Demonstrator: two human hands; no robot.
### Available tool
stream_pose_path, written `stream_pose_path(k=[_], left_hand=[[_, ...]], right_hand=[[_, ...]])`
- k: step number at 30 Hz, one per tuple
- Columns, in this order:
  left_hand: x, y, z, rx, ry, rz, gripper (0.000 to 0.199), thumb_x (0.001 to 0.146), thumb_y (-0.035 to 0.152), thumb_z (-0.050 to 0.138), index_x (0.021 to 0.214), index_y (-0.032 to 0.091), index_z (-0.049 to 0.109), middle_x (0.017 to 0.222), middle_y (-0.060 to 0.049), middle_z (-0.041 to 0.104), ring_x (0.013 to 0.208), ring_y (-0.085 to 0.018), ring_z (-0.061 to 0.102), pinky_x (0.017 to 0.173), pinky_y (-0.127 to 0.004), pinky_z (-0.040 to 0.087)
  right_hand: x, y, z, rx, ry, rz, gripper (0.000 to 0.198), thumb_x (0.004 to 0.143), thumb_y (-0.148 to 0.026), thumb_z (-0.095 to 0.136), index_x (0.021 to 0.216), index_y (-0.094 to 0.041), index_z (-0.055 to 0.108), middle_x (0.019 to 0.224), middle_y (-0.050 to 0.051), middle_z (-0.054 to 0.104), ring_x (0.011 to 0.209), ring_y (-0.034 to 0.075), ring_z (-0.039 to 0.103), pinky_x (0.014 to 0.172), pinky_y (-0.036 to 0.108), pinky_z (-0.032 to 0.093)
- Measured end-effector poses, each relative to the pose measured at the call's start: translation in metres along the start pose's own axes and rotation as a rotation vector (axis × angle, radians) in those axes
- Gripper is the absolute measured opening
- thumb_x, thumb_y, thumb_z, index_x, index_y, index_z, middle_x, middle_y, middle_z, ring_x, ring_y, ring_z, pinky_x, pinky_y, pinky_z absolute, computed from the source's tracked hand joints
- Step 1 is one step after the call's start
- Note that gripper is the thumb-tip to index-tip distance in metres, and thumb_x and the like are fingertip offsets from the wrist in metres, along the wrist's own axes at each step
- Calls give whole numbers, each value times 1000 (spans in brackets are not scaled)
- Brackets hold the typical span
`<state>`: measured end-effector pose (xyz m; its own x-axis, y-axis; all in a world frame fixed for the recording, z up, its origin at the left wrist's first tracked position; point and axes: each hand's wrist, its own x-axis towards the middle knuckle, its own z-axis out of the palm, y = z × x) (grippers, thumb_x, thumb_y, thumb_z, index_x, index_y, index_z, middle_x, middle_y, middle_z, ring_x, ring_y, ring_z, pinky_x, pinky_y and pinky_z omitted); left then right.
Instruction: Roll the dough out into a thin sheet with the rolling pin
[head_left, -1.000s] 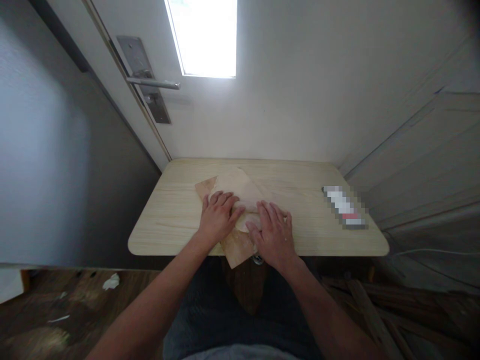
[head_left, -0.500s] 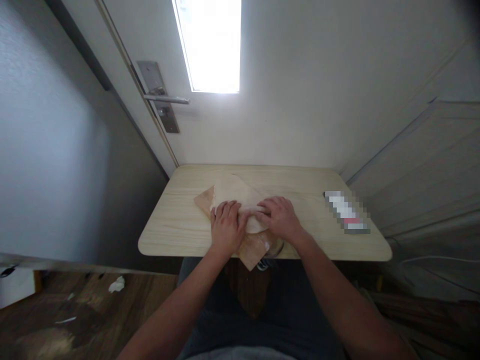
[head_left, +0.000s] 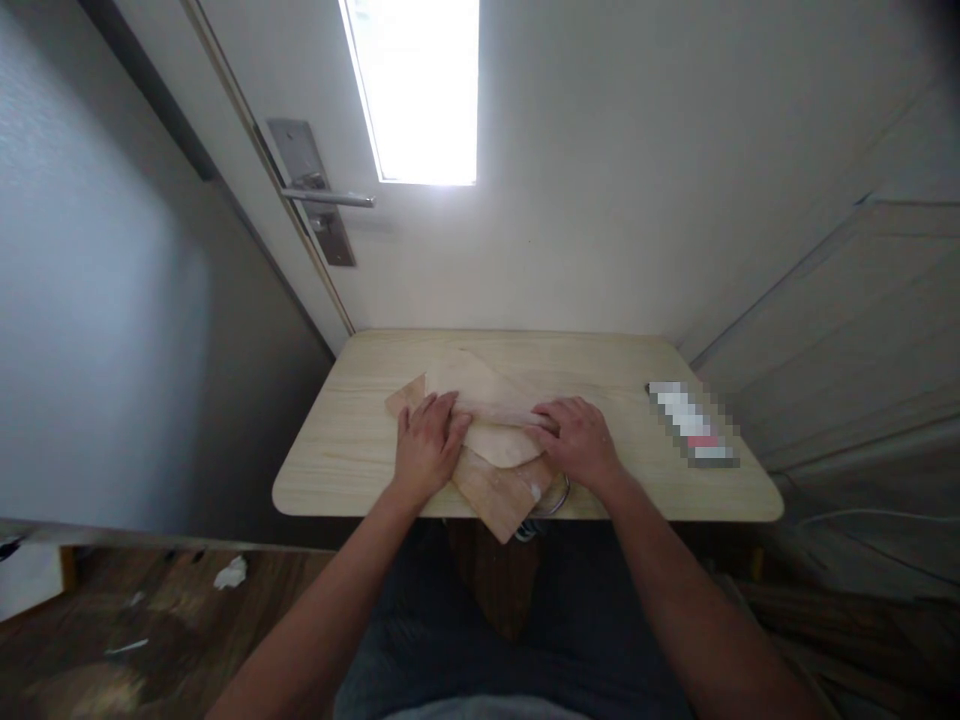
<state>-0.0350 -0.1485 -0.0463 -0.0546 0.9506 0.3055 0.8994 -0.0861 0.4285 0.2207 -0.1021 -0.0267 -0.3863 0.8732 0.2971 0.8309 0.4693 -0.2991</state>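
A pale, thin sheet of dough (head_left: 504,446) lies over a light-brown board (head_left: 491,490) at the front of the table. Across the sheet runs a pale rolling pin (head_left: 501,411), partly merging with the dough in colour. My left hand (head_left: 429,440) rests palm down over its left end, fingers curled forward on it. Over the right end my right hand (head_left: 581,437) is bent, thumb pointing inward. Both ends of the pin are hidden under my hands. Beyond the pin, the dough reaches toward the back of the table.
The small wood-grain table (head_left: 345,440) stands against a white door with a metal handle (head_left: 330,198). A blurred-out flat object (head_left: 691,425) lies at the table's right. A curved metal ring (head_left: 561,497) shows at the board's front right. Crumpled white paper (head_left: 230,572) is on the floor.
My hands have moved apart along the pin, the left one leftward and the right one slightly rightward. More of the pin and dough shows between them.
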Motion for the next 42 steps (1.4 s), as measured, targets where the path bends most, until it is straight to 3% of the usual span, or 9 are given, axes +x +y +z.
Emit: stream_pose_path(k=[4,10,16,22,29,42], left_hand=[[-11,13,2,91,-13,-32,58,104,51,33,156,26,33,157,-9,48,149,-29,36,123,-59,21],[-24,29,-2,218,-44,-34,54,102,56,35,147,31,50,160,-10,43,149,-36,34,119,-67,21],[-31,35,-13,255,-62,-24,54,100,58,39,144,30,55,156,-13,48,142,-38,42,116,-71,22],[-33,34,-23,249,-51,9,48,100,55,42,137,31,61,151,-11,54,137,-36,48,116,-67,25],[-41,33,-28,238,-35,45,45,99,54,47,134,31,65,146,-10,59,131,-35,53,117,-64,24],[-41,23,-25,166,-50,99,39,100,48,49,129,29,67,145,-8,59,136,-30,49,118,-56,30]], right_hand=[[-2,9,-4,29,57,72,27,92,-42,64,108,-21,72,109,8,73,104,28,61,95,42,44],[-1,11,-11,62,147,149,28,92,-41,63,106,-19,73,108,11,73,101,28,63,92,42,48],[4,1,-5,78,93,153,26,90,-38,65,107,-20,73,114,9,74,105,27,63,94,41,47],[7,-22,-7,39,31,204,25,92,-41,63,105,-22,72,107,8,74,101,27,63,88,39,47],[-13,-50,-5,1,28,245,20,91,-42,63,96,-24,69,101,7,71,98,27,63,81,39,44],[-2,-31,-2,47,48,198,21,90,-41,64,99,-24,70,103,7,72,102,27,61,85,39,44]])
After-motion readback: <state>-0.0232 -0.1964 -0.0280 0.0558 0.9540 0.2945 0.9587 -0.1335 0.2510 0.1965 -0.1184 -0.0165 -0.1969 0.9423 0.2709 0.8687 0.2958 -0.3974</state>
